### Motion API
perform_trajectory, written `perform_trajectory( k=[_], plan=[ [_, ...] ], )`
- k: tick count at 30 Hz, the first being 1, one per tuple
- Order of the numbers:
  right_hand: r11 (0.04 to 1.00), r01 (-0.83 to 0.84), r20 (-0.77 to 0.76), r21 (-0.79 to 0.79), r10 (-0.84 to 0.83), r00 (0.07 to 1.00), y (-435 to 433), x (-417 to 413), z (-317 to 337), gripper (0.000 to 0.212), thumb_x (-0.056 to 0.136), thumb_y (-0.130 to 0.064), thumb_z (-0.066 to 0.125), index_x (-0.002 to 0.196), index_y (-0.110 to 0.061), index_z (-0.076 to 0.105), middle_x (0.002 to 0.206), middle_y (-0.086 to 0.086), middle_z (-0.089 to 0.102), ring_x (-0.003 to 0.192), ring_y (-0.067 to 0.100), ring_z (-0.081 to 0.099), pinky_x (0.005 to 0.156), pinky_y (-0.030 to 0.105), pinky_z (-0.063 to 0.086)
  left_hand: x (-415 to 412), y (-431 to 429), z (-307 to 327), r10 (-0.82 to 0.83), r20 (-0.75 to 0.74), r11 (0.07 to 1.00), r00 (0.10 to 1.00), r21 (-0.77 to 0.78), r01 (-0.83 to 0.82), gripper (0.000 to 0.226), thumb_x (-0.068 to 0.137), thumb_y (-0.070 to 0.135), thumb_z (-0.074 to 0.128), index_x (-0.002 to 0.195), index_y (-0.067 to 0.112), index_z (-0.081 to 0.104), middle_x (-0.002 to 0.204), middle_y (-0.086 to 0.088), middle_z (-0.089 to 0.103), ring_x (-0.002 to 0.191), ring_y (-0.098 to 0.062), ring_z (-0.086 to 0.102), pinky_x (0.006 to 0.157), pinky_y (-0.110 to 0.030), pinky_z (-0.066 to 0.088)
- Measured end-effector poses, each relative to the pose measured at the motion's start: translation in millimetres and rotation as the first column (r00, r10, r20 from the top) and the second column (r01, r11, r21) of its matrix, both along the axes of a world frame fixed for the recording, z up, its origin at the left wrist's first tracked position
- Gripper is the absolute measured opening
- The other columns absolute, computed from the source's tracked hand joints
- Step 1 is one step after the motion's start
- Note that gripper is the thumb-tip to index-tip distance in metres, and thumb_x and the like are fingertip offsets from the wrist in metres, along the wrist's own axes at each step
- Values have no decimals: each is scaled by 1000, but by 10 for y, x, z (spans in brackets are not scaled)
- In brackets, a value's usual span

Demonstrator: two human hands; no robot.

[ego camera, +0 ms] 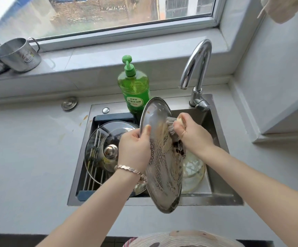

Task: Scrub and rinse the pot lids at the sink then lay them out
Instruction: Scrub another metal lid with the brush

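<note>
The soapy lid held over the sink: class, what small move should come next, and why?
Probably keep scrubbing downward: the left hand holds the lid on edge, the right hand presses the brush near its top, suds cover it, and the tap appears dry.

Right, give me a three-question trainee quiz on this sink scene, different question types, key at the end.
1. True or false: water is running from the faucet.
2. Which hand grips the rim of the tilted steel lid? A) left hand B) right hand
3. Fill in: the glass lid with the metal knob rests on the ___ across the left of the sink.

Key: 1 false; 2 A, while the right hand works the scrubbing brush; 3 drying rack.
</note>
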State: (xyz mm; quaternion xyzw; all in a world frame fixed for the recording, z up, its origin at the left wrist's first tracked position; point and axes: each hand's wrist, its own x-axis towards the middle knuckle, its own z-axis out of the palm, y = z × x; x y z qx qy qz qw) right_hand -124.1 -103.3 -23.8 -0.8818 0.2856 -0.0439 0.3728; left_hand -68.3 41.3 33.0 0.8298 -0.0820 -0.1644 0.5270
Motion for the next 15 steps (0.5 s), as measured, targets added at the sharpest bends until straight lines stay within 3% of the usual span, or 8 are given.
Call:
perform_trajectory(
  k=[3,6,9,13,15],
  plan=[
    [988,-127,144,-94,139,980,191,-54,175,28,93,-49,36,109,-27,43,69,-10,47,71,18,49,60,33,34,9,7,0,-36,-37,999,999,10,36,25,82,19,69,60,12,61,58,-7,61,58,-24,57,59,-33,50],
    [983,-179,198,-35,182,963,176,-99,264,31,88,-52,43,109,-30,49,76,-11,53,67,12,48,65,32,40,49,61,72,-144,-83,989,986,30,147,19,69,9,79,69,23,65,67,6,68,66,-12,66,65,-29,57],
    [983,-57,204,172,21,979,-115,-53,168,19,90,-44,51,100,-28,55,60,-8,48,55,14,44,62,35,39,10,27,125,-254,-73,955,964,141,262,26,67,8,81,71,24,61,69,8,66,63,-4,63,55,-14,52],
    [927,-348,340,137,286,896,225,-120,321,29,77,-49,60,99,-29,59,78,5,63,68,23,56,67,36,47,-7,-29,112,-248,-3,945,969,220,242,26,69,8,77,64,23,57,58,10,57,51,1,50,41,-5,36],
    [941,-284,326,186,213,921,122,-31,346,32,77,-48,63,102,-28,60,81,8,65,72,26,59,72,39,51,-6,-33,103,-264,-17,941,964,216,261,23,68,9,79,67,21,59,60,9,60,53,1,53,45,-7,42]
  ],
)
